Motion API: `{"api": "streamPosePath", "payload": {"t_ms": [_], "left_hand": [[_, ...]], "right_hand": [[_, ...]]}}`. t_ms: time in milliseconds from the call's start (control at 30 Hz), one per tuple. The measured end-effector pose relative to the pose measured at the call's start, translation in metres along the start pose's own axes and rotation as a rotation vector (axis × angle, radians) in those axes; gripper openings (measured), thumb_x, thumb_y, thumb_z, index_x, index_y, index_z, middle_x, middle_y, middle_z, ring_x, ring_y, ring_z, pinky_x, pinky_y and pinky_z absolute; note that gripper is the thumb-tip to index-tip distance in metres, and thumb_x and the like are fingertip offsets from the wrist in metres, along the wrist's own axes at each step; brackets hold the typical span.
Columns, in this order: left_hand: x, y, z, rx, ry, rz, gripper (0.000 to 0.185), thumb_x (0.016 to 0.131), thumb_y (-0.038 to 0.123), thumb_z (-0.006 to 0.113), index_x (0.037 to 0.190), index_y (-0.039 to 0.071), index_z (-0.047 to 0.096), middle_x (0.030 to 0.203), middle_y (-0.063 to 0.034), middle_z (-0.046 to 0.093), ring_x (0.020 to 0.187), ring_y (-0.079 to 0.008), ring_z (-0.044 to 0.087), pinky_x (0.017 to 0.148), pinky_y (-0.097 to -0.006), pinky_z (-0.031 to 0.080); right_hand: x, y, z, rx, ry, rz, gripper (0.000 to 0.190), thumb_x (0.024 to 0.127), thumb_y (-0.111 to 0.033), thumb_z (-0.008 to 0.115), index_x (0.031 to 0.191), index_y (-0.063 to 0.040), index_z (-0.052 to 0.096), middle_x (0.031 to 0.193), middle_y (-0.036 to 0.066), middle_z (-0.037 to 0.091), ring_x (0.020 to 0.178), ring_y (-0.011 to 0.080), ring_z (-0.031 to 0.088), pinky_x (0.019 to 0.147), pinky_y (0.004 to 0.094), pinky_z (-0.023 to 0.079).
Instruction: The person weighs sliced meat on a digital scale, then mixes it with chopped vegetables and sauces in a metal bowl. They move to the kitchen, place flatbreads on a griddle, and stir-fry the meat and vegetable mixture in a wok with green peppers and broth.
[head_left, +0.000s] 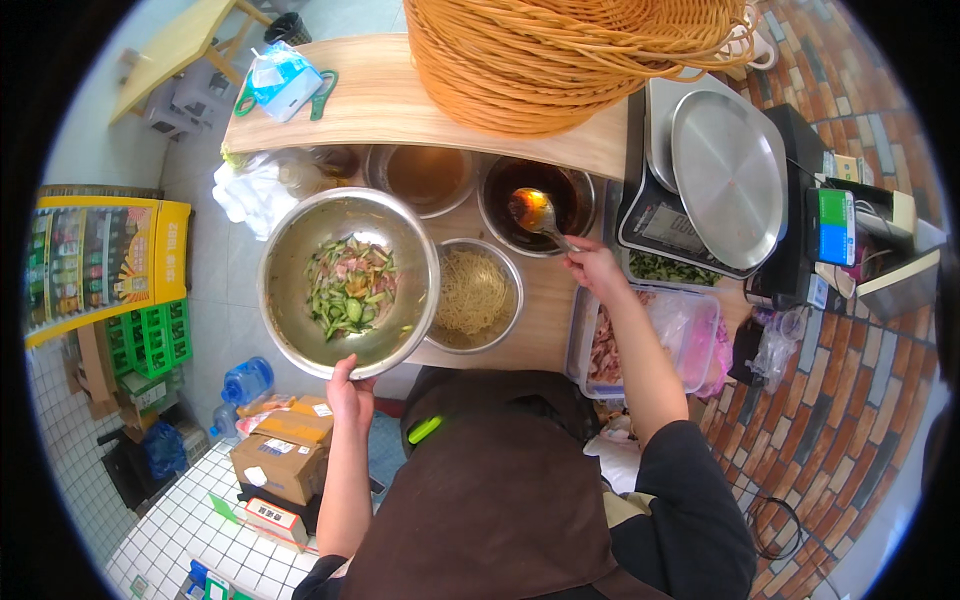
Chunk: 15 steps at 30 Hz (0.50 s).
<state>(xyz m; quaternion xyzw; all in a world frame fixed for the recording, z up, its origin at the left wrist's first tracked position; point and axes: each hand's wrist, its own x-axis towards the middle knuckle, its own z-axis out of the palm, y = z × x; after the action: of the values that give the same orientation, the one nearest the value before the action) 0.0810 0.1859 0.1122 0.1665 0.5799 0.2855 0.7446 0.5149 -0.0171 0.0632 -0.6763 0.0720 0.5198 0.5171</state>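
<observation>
My left hand (351, 396) grips the near rim of a large steel mixing bowl (279, 300). Cut cucumber pieces and pinkish meat strips (351, 289) lie in its bottom. On the right, my right hand (594, 268) is closed around the handle of a metal spoon (551, 227). The spoon's head carries reddish-orange oil, above a steel bowl (589, 199) of dark sauce. Between the two sits a steel bowl of pale shredded food (476, 296), maybe noodles or tofu strips. Behind it stands a bowl of brown liquid (426, 176).
A raised wooden shelf (360, 97) overhangs the back bowls and bears stacked wicker baskets (525, 75). To the right are a digital scale with a steel pan (727, 180), a plastic tub of meat (645, 384) and a container of chopped greens (667, 268). A phone (834, 225) stands beyond.
</observation>
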Motion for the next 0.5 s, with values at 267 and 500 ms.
{"api": "streamPosePath", "payload": {"t_ms": [267, 500], "left_hand": [[-0.001, -0.021, 0.028, 0.116, -0.109, 0.025, 0.02, 0.088, 0.008, 0.058, 0.104, -0.004, 0.058, 0.099, -0.0127, 0.066, 0.091, -0.0275, 0.067, 0.084, -0.0457, 0.057], [-0.047, -0.038, 0.061, 0.085, -0.248, -0.111, 0.026, 0.088, 0.008, 0.057, 0.108, -0.009, 0.055, 0.1, -0.0162, 0.065, 0.091, -0.029, 0.067, 0.077, -0.0468, 0.058]], "right_hand": [[-0.148, -0.032, 0.072, -0.508, -0.127, -0.504, 0.045, 0.092, -0.001, 0.05, 0.137, -0.006, 0.054, 0.079, 0.007, 0.065, 0.063, 0.0146, 0.058, 0.057, 0.0295, 0.045], [-0.173, -0.04, 0.109, -1.43, 0.149, -1.084, 0.052, 0.082, -0.002, 0.055, 0.133, -0.014, 0.058, 0.088, 0.013, 0.062, 0.076, 0.0317, 0.066, 0.067, 0.0416, 0.055]]}}
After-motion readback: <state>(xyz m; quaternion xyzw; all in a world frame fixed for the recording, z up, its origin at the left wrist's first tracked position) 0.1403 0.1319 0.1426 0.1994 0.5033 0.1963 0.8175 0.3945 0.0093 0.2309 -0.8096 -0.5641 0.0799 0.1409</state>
